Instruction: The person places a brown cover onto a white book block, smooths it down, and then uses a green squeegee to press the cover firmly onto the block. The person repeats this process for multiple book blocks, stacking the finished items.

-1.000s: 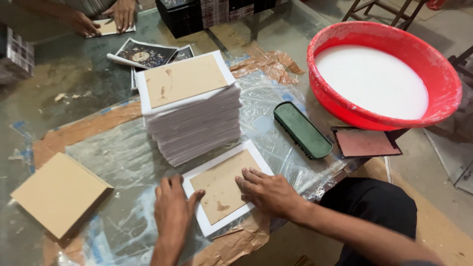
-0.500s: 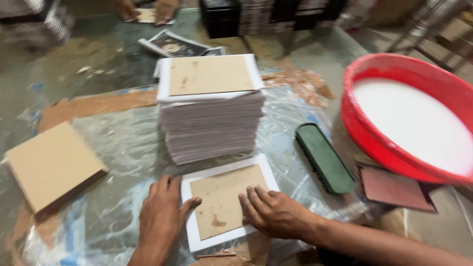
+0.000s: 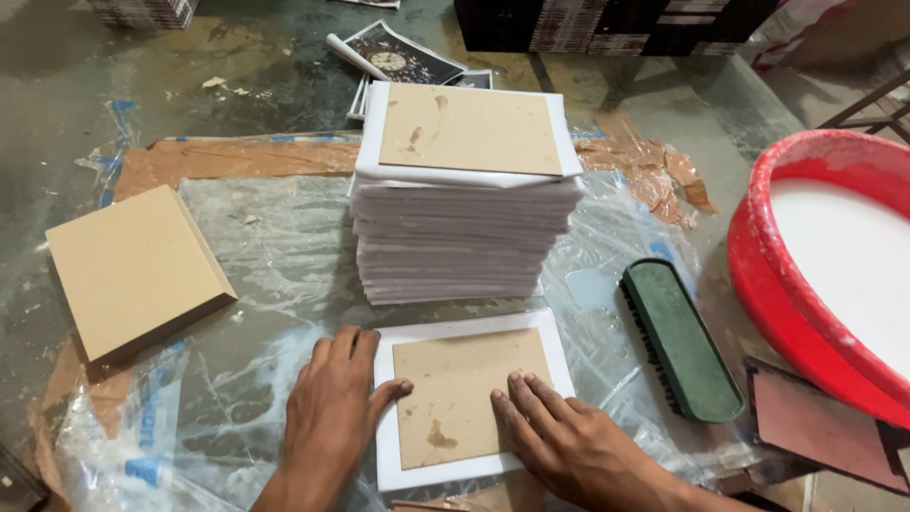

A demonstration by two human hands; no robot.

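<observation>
Left hand: I see my left hand (image 3: 330, 417) lying flat, palm down, fingers spread, on the plastic sheet (image 3: 256, 265), its thumb reaching onto the white border of the nearest sheet; it grips nothing.
Right hand: my right hand (image 3: 569, 446) rests flat, fingers together and extended, pressing on the brown board (image 3: 464, 389); it clasps nothing either.
Work piece: the brown board sits on a white sheet (image 3: 474, 469), white margin showing on all four sides, slightly skewed, at the near table edge between both hands.
Progress: I judge the board placed and being pressed down; the margins are not yet folded over, so wrapping appears left to do.
Finished stack: a tall pile (image 3: 460, 237) of like pieces stands just behind the work piece, its top one also showing board on white sheet with unfolded margins.
Brush: a green brush (image 3: 681, 337) lies on its side to the right, untouched.
Blank boards: a block of plain boards (image 3: 133, 270) lies at left, well apart from the hands; I judge more pieces remain.
Basin: a red basin (image 3: 768, 275) of white liquid sits at far right, a reddish pad (image 3: 815, 422) beside it.
Far end: printed pictures (image 3: 403, 57) lie behind the pile.
</observation>
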